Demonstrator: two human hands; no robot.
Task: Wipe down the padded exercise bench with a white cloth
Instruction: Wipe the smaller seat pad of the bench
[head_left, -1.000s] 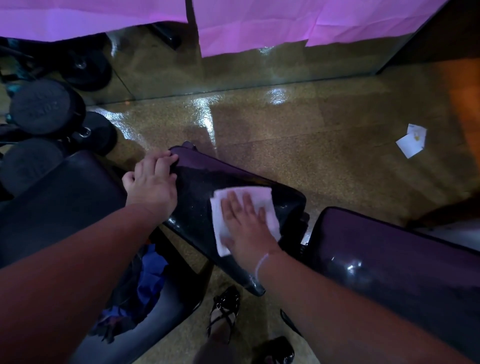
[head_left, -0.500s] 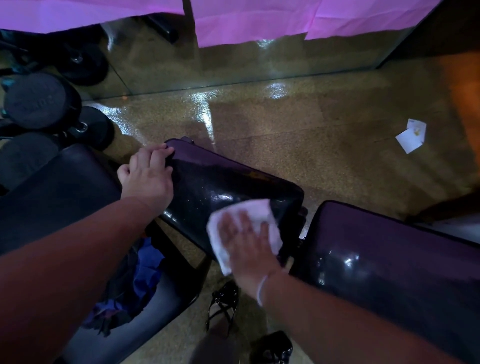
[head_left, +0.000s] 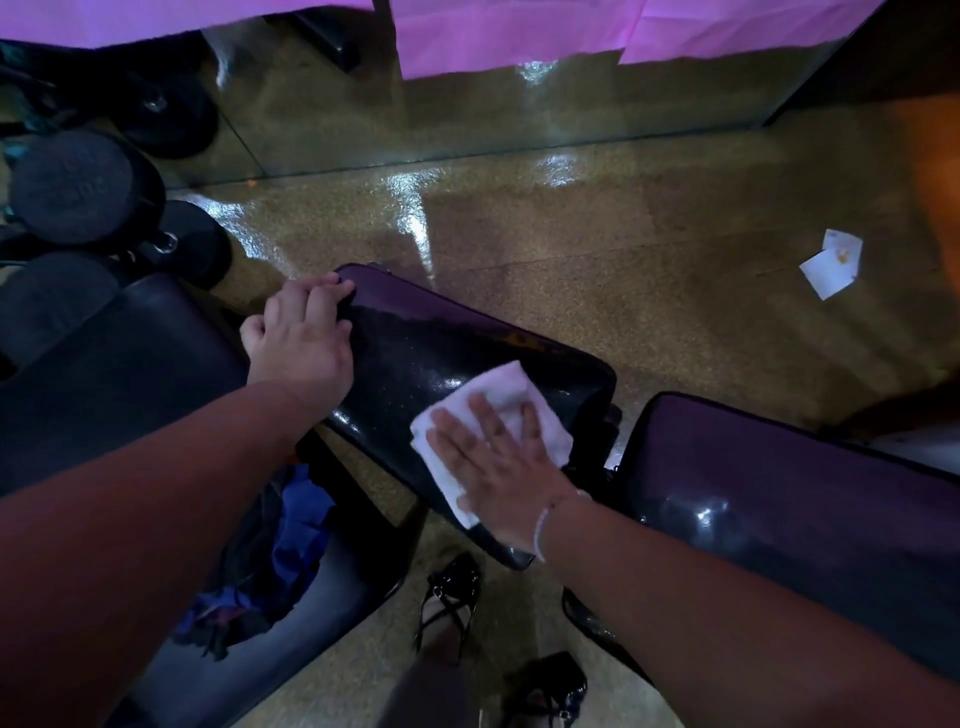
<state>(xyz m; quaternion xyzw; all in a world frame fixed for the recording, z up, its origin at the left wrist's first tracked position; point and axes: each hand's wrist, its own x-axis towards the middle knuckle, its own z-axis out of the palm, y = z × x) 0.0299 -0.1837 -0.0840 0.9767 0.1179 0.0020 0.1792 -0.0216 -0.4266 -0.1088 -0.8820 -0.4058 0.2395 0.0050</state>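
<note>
1. the right hand (head_left: 498, 467) lies flat with its fingers spread, pressing the white cloth (head_left: 519, 405) onto the small bench pad (head_left: 415, 358). the cloth sits at the pad's 4 o'clock end, just below the middle of the view.
2. the left hand (head_left: 301, 338) curls its fingers over the pad's 10 o'clock edge, seemingly steadying it.
3. the wiping looks partway done. the pad shines near the cloth, while a dull speckled patch toward 10 o'clock may need a pass. i cannot tell whether that patch is dirt or glare.
4. the longer pad (head_left: 779, 499) is at 4 o'clock in the view, apart from the cloth. nothing shows whether it has been wiped, so it probably remains to be done.
5. paper scraps (head_left: 831, 262) lie on the floor (head_left: 623, 234) at 2 o'clock, and weight plates (head_left: 72, 187) sit at 10 o'clock.
</note>
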